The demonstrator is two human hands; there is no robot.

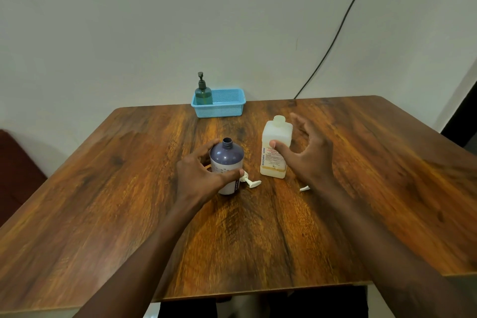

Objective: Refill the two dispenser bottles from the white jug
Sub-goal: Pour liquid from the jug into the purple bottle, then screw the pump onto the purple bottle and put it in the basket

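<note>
plain room: wooden table point(258, 227), bare wall point(154, 20), loose cable point(343, 23).

A blue basket point(227, 107) sits at the wooden table's point(129, 188) far edge — black cable point(343, 20) behind.

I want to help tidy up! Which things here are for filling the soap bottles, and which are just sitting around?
For the job: purple bottle, white jug, green bottle, white pump.

Just there: blue basket, black cable.

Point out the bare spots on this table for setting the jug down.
Bare wood: the whole near half of the table, its left side, and right of the white jug. Crowded: between jug and purple bottle, where the pump head lies.
</note>
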